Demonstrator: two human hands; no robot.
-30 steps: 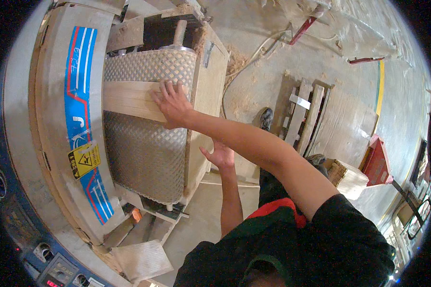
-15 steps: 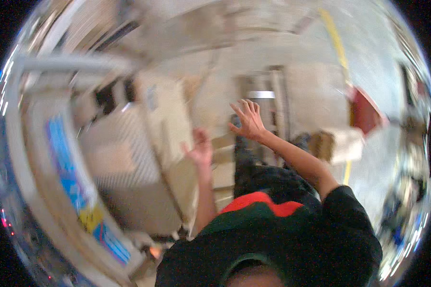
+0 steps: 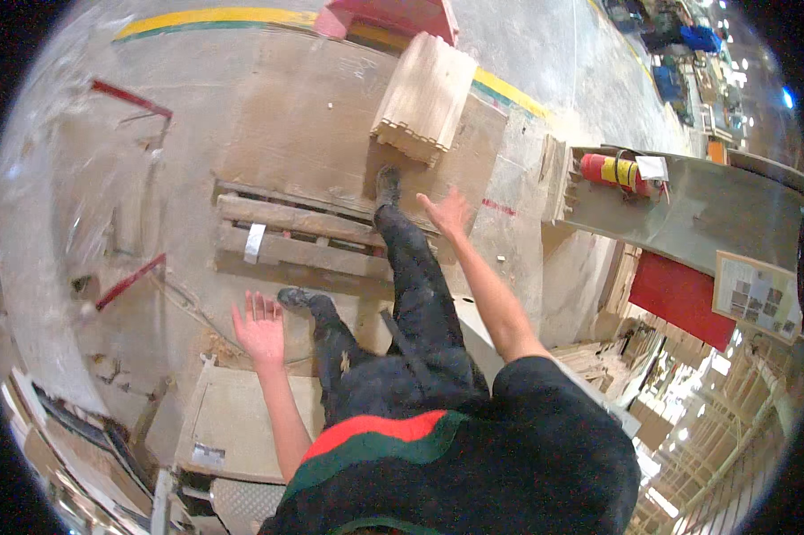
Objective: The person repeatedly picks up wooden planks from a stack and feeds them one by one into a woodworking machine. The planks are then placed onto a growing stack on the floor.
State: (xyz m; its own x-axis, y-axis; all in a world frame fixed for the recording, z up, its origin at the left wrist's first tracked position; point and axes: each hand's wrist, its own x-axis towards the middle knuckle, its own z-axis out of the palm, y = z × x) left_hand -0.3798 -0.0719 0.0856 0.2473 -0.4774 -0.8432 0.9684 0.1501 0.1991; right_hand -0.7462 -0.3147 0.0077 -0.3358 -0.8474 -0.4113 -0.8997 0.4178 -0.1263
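My left hand (image 3: 261,334) is raised in the air with its fingers spread and nothing in it, above the floor near my left shoe (image 3: 295,298). Farther ahead, my right hand (image 3: 448,214) is also empty; its thumb stands apart from the fingers, which are slightly blurred. Nearest to it lies a neat stack of pale wooden boards (image 3: 427,89) with notched ends, on a brown cardboard sheet (image 3: 295,125). My right shoe (image 3: 388,187) stands close to the boards. A low wooden pallet (image 3: 317,214) with a white paper tag lies between my two hands.
A red bin-like object (image 3: 389,12) is behind the boards, by a yellow floor line (image 3: 219,16). At right a grey surface (image 3: 678,201) carries a red fire extinguisher (image 3: 607,171). A beige machine panel (image 3: 233,419) is at lower left. Red floor marks (image 3: 133,281) show at left.
My view and body have turned to the right; the boards and red object now lie ahead rather than at the right. Both hands remain empty, and the picture is sharper.
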